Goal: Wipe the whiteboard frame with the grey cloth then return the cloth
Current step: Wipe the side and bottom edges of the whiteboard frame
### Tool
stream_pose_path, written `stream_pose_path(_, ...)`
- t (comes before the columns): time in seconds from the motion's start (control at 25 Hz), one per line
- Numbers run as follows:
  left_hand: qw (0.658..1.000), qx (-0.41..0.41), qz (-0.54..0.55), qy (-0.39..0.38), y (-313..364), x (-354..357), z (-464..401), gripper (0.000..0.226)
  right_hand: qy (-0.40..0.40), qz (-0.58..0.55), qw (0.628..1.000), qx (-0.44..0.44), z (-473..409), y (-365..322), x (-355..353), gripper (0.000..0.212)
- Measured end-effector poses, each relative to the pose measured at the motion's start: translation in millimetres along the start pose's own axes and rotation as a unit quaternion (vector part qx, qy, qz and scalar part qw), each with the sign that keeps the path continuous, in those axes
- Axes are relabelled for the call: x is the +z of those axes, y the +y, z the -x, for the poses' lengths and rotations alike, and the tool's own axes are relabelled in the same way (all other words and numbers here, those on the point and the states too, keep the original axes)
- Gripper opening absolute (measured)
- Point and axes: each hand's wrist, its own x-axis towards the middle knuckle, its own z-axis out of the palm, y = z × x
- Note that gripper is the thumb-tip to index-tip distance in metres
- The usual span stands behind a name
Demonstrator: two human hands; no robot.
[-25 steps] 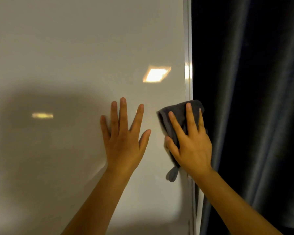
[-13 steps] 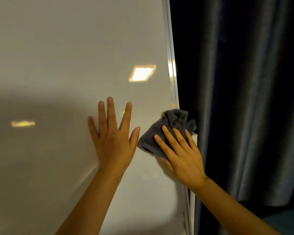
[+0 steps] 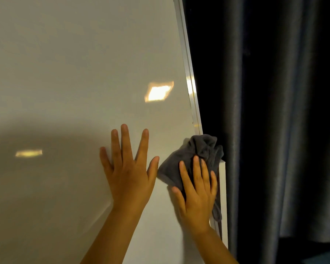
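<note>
Grey cloth (image 3: 198,149) on the whiteboard frame (image 3: 191,88), lower right.
Right hand (image 3: 196,195) presses it, fingers straight — left hand (image 3: 128,178) flat, fingers spread, on the whiteboard (image 3: 65,73).

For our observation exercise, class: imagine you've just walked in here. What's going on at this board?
A person is wiping the whiteboard frame along the board's right edge. The right hand presses the bunched grey cloth against that edge with straight fingers, while the left hand lies flat on the whiteboard. A dark curtain hangs just beyond the frame. The cloth has not yet been returned.
</note>
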Motion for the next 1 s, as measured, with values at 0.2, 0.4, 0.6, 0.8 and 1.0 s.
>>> stream_pose_path(0.2, 1.0, -0.002, 0.006, 0.003, -4, 5, -1, 0.068, -0.009, -0.006, 0.991, -0.131, 2, 21, -10, 0.045)
stream_pose_path(0.4, 1.0, -0.003, 0.019, 0.002, -1, 4, -1, 0.068, 0.04, 0.024, 0.991, -0.124, -42, 18, -11, 0.049)
stream_pose_path(0.6, 1.0, 0.0, 0.016, 0.01, -3, 9, -3, 0.069, -0.049, 0.053, 0.995, -0.075, -54, 9, -2, 0.078)
stream_pose_path(0.8, 1.0, -0.005, 0.02, 0.006, -10, 17, -6, 0.065, -0.101, 0.057, 0.984, -0.132, -33, 9, 6, 0.085)
stream_pose_path(1.0, 1.0, 0.002, 0.0, -0.002, -9, 19, -9, 0.063, -0.144, 0.057, 0.972, -0.178, 27, 29, 11, 0.084)
